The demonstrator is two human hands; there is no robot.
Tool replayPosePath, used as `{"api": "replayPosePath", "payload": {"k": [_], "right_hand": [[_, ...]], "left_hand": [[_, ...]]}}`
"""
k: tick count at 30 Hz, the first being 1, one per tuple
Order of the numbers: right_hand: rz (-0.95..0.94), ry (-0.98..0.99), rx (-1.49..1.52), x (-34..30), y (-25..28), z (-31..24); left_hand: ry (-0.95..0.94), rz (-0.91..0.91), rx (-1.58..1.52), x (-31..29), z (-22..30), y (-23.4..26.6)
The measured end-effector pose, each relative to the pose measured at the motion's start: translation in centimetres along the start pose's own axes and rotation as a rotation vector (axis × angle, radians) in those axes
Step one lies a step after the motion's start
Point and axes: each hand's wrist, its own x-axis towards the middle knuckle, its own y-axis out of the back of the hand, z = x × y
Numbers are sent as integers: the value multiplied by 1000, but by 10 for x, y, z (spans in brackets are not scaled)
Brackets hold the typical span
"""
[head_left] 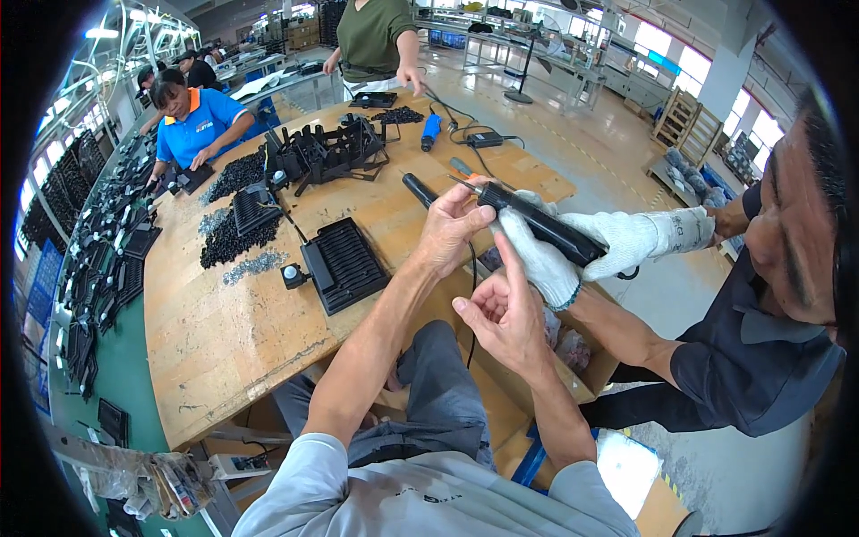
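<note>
My left hand (450, 231) is closed, its thumb and fingers pinching the nose of a black electric screwdriver (548, 224) near the thin metal bit. A co-worker's white-gloved hands (537, 259) hold the screwdriver's body from the right. Just below it, my right hand (508, 320) holds nothing; its index finger stretches up towards the gloves and the other fingers are loosely curled. On the table left of my forearm lies a black finned lamp housing (344, 266), with a small sensor head (293, 276) joined to it. Another dark tool handle (419, 191) lies behind my left hand.
Black small parts (234, 243) and clear plastic pieces (255, 266) lie heaped on the wooden table (215, 345). Beyond are black brackets (327, 157), a blue screwdriver (431, 132) and a corded adapter (485, 140). A green conveyor (148, 385) carries lamps at left; other people stand around.
</note>
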Motion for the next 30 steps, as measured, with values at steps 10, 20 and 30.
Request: {"api": "replayPosePath", "payload": {"k": [10,20,30], "right_hand": [[-39,-67,20,-22,-7,4],[-125,-152,-89,-41,-25,3],[-13,365,-279,-22,-5,-92]], "left_hand": [[-34,9,-19,1,1,10],[-172,83,-200,0,33,45],[-200,-27,-100,-25,99,68]]}}
